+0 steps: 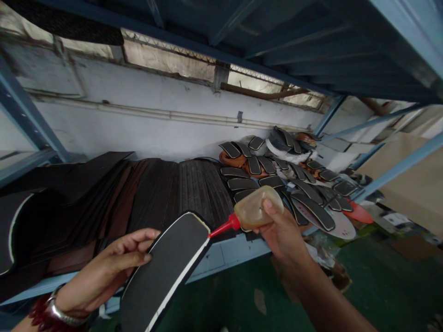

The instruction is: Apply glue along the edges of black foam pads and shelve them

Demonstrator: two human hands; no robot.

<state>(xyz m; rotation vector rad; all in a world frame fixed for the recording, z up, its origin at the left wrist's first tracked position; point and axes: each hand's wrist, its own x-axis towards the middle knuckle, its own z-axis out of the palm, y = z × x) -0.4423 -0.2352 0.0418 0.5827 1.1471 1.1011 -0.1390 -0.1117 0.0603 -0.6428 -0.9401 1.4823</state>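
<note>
My left hand [117, 260] pinches the left edge of a long black panel [169, 267] with a rounded end and a pale strip along its border. The panel is tilted, and its lower end runs out of view. In my right hand [284, 230] is a translucent squeeze bottle [259, 205] holding a yellowish-brown liquid. Its red pointed nozzle [223, 227] slants down to the left and its tip is at the panel's upper right corner. Along the panel's top edge the border looks yellowish and wet; down the right side it is white.
Dark and reddish-brown sheets [159, 193] lie in overlapping rows on a blue metal shelf [228, 253]. To the right are many similar black panels with pale borders [311, 210]. Another shelf deck [277, 41] hangs overhead, and blue posts [31, 110] stand at the sides.
</note>
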